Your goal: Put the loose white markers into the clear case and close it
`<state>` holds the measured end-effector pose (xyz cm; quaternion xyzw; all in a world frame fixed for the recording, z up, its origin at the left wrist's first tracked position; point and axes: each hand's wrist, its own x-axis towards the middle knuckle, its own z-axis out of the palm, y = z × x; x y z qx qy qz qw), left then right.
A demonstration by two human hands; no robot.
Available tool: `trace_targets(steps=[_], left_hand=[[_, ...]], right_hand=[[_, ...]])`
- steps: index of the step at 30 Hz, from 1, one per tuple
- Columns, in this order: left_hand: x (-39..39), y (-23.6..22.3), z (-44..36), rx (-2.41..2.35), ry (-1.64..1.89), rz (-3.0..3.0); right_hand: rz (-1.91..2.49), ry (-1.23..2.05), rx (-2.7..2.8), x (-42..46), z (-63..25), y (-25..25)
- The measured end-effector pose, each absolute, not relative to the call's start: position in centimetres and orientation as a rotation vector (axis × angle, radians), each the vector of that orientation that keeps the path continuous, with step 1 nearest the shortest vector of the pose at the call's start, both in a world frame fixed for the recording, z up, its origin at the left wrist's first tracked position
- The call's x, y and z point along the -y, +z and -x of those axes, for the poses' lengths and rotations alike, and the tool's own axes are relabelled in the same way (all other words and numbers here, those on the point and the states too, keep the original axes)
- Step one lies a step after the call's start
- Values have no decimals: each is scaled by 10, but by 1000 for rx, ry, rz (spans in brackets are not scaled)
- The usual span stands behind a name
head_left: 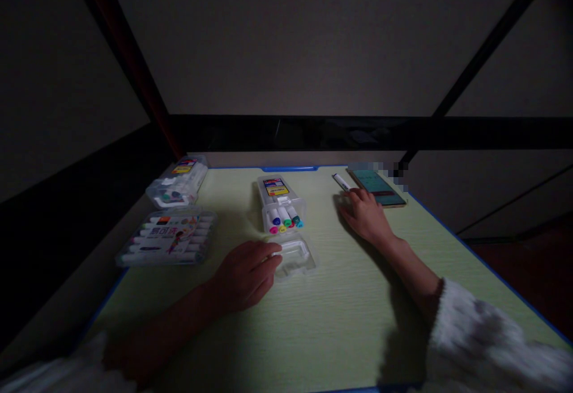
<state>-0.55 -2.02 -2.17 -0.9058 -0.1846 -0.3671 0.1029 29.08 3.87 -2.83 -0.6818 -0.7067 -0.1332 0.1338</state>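
Observation:
A clear plastic marker case (pixel 274 193) lies in the middle of the table with its end facing me open, showing several markers (pixel 286 217) with coloured ends. Its clear lid (pixel 295 256) is folded down toward me on the tabletop. My left hand (pixel 248 274) is closed, its bent fingertips on the lid's left edge. Farther right, my right hand (pixel 369 217) rests low over the table with thumb and fingers apart. Its fingertips reach the near end of a loose white marker (pixel 341 182), which points away from me; whether they touch it I cannot tell.
A phone (pixel 378 187) with a lit screen lies right of the loose marker. At the left edge are another clear marker case (pixel 179 181) and a flat, printed marker box (pixel 168 238). The pale green table (pixel 322 333) has a blue rim; a wall stands behind it.

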Motion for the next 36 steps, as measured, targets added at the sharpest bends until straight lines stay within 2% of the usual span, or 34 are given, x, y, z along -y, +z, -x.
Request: trace_targets(steps=[36], left_hand=[[21, -21, 3, 554, -1037, 2690]], right_hand=[[1949, -222, 2087, -46, -299, -34]])
